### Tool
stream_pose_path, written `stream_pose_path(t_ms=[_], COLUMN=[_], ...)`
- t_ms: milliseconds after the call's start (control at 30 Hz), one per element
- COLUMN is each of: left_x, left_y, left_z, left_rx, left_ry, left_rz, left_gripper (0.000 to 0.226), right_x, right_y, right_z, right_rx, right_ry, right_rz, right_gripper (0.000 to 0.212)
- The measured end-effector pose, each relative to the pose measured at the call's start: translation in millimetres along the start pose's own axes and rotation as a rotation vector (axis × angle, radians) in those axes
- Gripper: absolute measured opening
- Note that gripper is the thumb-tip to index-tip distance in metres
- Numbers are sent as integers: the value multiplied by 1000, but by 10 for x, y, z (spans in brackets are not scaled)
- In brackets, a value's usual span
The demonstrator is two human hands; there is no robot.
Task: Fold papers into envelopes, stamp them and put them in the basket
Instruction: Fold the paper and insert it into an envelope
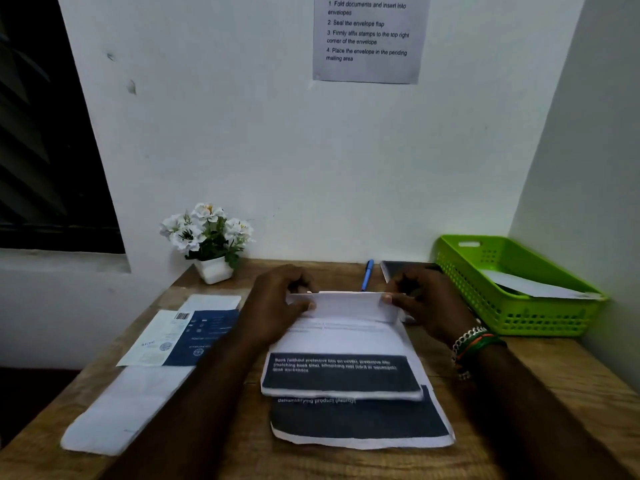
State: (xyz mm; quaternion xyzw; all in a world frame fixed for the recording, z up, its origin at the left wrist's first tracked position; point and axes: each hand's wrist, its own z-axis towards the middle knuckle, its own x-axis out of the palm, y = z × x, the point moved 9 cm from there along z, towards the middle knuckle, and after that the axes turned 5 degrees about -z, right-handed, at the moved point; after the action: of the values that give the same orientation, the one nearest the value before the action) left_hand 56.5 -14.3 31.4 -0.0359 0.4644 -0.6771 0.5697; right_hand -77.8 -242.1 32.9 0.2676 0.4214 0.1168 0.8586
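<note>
A printed paper (341, 341) with a dark band lies on the wooden desk (554, 368) in front of me, its far edge folded up toward me. My left hand (277, 303) pinches the left end of that folded edge, and my right hand (426, 303) pinches the right end. Another sheet (363, 424) with a dark printed block lies underneath, nearer to me. A green basket (512, 317) stands at the right against the wall, with a white envelope (533, 287) inside. White envelopes (128, 407) lie at the left of the desk.
A blue-and-white leaflet (180, 336) rests on the envelopes at left. A white flower pot (211, 244) stands at the back left. A blue pen (367, 273) and a dark flat object (405, 270) lie at the back. An instruction sheet (369, 36) hangs on the wall.
</note>
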Motion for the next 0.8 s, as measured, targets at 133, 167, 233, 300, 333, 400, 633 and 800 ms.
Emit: stream_pose_path(t_ms=[133, 167, 233, 300, 333, 400, 633, 800], left_x=[-9, 21, 85, 122, 130, 156, 295, 327], left_y=[-6, 7, 34, 21, 2, -23, 202, 108], left_z=[4, -1, -4, -9, -16, -36, -168, -104], left_rx=[33, 21, 13, 20, 26, 27, -176, -100], left_ry=[-17, 10, 66, 98, 103, 127, 247, 150], left_rz=[-16, -8, 11, 28, 37, 50, 183, 284], left_gripper=[30, 29, 29, 28, 27, 25, 27, 25], right_x=[116, 139, 161, 143, 127, 115, 333, 300], right_y=[97, 124, 163, 166, 172, 184, 46, 253], right_z=[-47, -56, -70, -66, -68, -76, -187, -147], right_rx=[-47, -82, -131, -147, -151, -138, -5, -68], right_ry=[99, 117, 147, 150, 145, 158, 429, 231], right_rz=[16, -32, -106, -135, -145, -173, -258, -246], right_gripper=[27, 26, 23, 19, 17, 15, 14, 13])
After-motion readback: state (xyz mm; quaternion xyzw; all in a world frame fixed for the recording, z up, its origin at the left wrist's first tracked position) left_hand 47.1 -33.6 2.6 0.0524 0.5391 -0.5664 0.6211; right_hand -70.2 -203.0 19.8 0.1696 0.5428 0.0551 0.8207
